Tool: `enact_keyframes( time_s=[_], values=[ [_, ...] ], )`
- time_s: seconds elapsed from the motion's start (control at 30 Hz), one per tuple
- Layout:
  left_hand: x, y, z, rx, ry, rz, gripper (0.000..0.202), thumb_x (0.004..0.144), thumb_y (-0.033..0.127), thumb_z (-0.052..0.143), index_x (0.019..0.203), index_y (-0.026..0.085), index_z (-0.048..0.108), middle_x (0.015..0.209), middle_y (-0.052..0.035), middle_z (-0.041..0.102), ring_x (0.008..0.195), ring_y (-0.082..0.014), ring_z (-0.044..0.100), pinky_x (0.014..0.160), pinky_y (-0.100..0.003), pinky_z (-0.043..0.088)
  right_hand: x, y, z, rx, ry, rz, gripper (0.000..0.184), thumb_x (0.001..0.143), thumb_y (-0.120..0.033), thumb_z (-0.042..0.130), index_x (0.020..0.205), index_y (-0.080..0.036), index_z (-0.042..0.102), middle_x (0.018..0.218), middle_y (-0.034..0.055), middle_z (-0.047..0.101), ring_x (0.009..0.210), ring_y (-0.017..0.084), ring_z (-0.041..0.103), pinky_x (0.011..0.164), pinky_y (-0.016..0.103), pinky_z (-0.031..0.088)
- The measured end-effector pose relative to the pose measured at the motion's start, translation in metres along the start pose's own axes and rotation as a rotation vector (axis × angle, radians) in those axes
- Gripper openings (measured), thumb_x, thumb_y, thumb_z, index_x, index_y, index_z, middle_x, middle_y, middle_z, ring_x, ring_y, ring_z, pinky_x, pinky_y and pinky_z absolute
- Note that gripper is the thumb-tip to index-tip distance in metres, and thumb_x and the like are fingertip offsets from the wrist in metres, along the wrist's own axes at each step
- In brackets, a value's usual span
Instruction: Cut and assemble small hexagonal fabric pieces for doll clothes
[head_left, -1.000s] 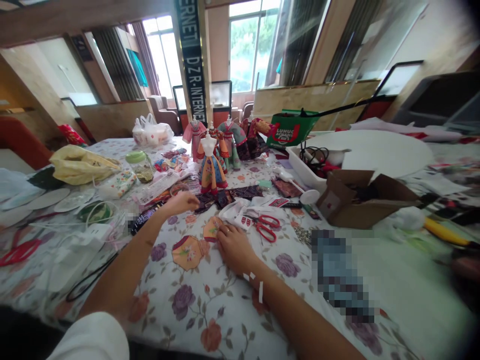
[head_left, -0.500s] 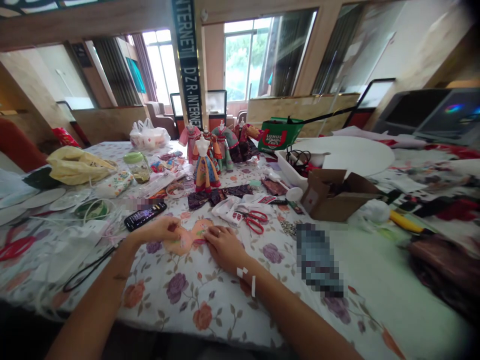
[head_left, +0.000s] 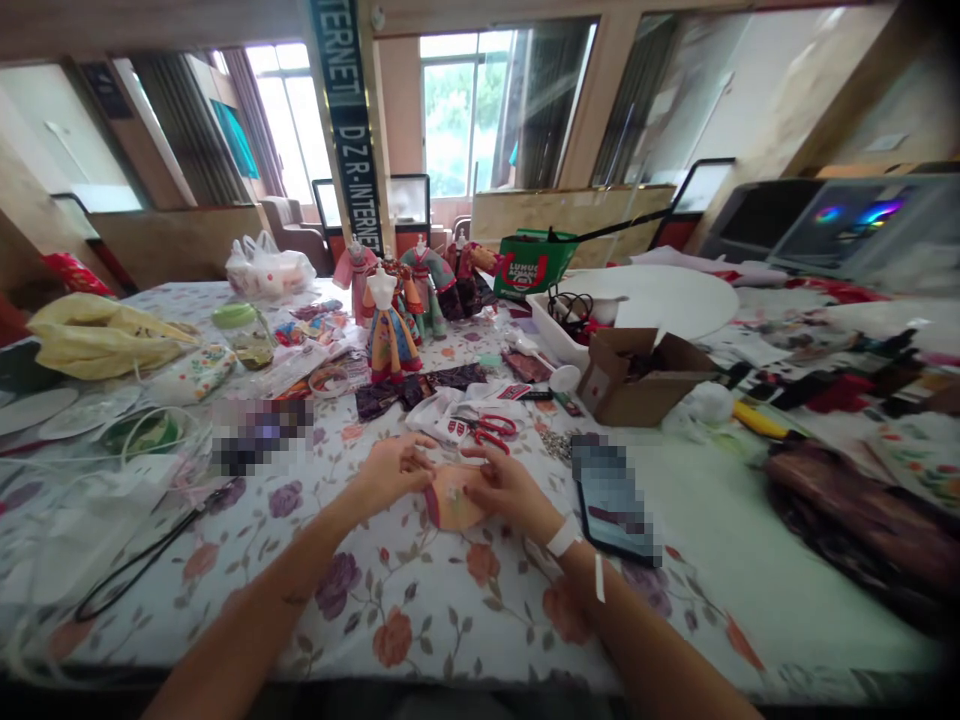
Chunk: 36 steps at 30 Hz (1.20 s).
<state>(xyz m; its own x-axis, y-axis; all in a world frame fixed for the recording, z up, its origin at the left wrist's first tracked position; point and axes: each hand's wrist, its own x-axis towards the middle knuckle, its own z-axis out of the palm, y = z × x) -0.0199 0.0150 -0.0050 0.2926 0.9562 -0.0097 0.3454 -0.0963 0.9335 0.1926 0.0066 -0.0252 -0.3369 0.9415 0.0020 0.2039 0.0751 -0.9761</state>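
A small orange patterned fabric piece [head_left: 454,503] is lifted slightly above the floral tablecloth [head_left: 420,610], held between both hands. My left hand [head_left: 394,468] pinches its upper left edge. My right hand [head_left: 504,485] grips its right side with fingers curled. Red-handled scissors [head_left: 486,428] lie just beyond my hands on white cloth. A doll mannequin in an orange and blue dress [head_left: 388,335] stands further back, with other dressed dolls [head_left: 420,280] behind it.
A dark phone [head_left: 613,505] lies right of my right hand. An open cardboard box [head_left: 637,375], a white tray [head_left: 551,335] and a green bag [head_left: 534,265] sit at the back right. Cables, plates and a yellow bag [head_left: 97,335] crowd the left side.
My left hand came back from the dark fabric strips to the orange pieces. Both hands then gathered the orange fabric together and lifted it. The camera view shifted right.
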Motion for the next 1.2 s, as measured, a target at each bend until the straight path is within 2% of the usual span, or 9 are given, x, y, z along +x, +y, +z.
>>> enact_keyframes(
  time_s=[0.03,0.17,0.43,0.6,0.73,0.83,0.97,1.1,1.2],
  values=[
    [0.002,-0.006,-0.007,0.252,0.115,-0.010,0.032,0.072,0.026,0.063,0.104,0.020,0.062,0.083,-0.0030,0.068,0.073,-0.0184,0.064,0.067,-0.028,0.048,-0.001,0.003,-0.007,-0.106,-0.005,0.007,0.043,0.067,-0.016,0.065,0.109,-0.014,0.057,0.056,-0.0086,0.037,0.051,0.010,0.038,0.047,0.021,0.029],
    [0.007,-0.026,-0.042,0.479,0.346,-0.078,0.024,0.069,0.023,0.062,0.091,0.015,0.065,0.098,-0.0117,0.064,0.103,-0.0303,0.055,0.087,-0.040,0.041,0.001,0.003,-0.020,-0.351,-0.081,0.027,0.041,0.068,-0.011,0.060,0.110,-0.012,0.059,0.058,-0.0081,0.035,0.053,0.010,0.037,0.048,0.021,0.028],
    [0.008,-0.044,-0.071,0.461,0.142,-0.074,0.016,0.058,0.030,0.069,0.053,0.018,0.059,0.056,0.0022,0.056,0.058,-0.0169,0.054,0.058,-0.027,0.042,0.017,-0.007,-0.008,-0.492,-0.189,-0.073,0.044,0.068,-0.008,0.059,0.112,-0.015,0.063,0.063,-0.0043,0.045,0.059,0.011,0.044,0.053,0.021,0.031],
    [0.002,-0.042,-0.089,0.375,0.348,-0.028,0.025,0.061,0.034,0.068,0.080,0.018,0.065,0.082,-0.0043,0.067,0.079,-0.0229,0.060,0.073,-0.034,0.047,0.022,0.001,-0.010,-0.420,-0.191,-0.098,0.047,0.068,-0.009,0.060,0.115,-0.015,0.061,0.063,-0.0047,0.047,0.056,0.011,0.045,0.052,0.022,0.033],
    [0.005,-0.035,-0.062,0.282,0.459,0.039,0.031,0.079,0.038,0.053,0.100,0.016,0.061,0.099,-0.0093,0.067,0.090,-0.0229,0.061,0.084,-0.038,0.046,0.019,0.008,-0.009,-0.257,-0.124,-0.132,0.042,0.072,-0.012,0.059,0.114,-0.014,0.059,0.064,-0.0041,0.050,0.057,0.011,0.047,0.053,0.022,0.037],
    [0.006,-0.029,-0.022,0.169,0.290,0.094,0.031,0.078,0.037,0.058,0.103,0.018,0.063,0.098,-0.0071,0.070,0.088,-0.0204,0.065,0.079,-0.032,0.051,0.011,0.012,-0.005,-0.190,-0.023,-0.157,0.043,0.073,-0.015,0.059,0.116,-0.014,0.057,0.067,-0.0031,0.054,0.058,0.011,0.048,0.053,0.022,0.038],
    [-0.001,-0.025,0.015,-0.095,-0.048,0.185,0.061,0.073,0.029,0.070,0.129,0.023,0.047,0.119,-0.0097,0.063,0.107,-0.0228,0.059,0.093,-0.037,0.046,0.001,0.013,0.002,-0.167,0.066,-0.179,0.045,0.075,-0.017,0.059,0.120,-0.017,0.054,0.070,-0.0024,0.059,0.057,0.012,0.051,0.054,0.023,0.039],
    [-0.008,-0.025,0.024,-0.147,-0.111,0.138,0.063,0.072,0.024,0.070,0.130,0.019,0.046,0.091,-0.0056,0.067,0.082,-0.0190,0.063,0.076,-0.034,0.050,-0.006,0.011,0.006,-0.116,0.061,-0.201,0.046,0.077,-0.017,0.058,0.122,-0.019,0.051,0.081,0.0019,0.067,0.069,0.015,0.060,0.062,0.027,0.045],
    [-0.009,-0.024,0.022,-0.028,-0.061,0.147,0.061,0.070,0.023,0.071,0.127,0.020,0.050,0.102,-0.0072,0.065,0.088,-0.0198,0.060,0.075,-0.031,0.048,-0.010,0.009,0.009,-0.097,0.079,-0.236,0.045,0.078,-0.018,0.058,0.122,-0.020,0.050,0.082,0.0024,0.068,0.072,0.017,0.062,0.065,0.029,0.047]
  ],
)
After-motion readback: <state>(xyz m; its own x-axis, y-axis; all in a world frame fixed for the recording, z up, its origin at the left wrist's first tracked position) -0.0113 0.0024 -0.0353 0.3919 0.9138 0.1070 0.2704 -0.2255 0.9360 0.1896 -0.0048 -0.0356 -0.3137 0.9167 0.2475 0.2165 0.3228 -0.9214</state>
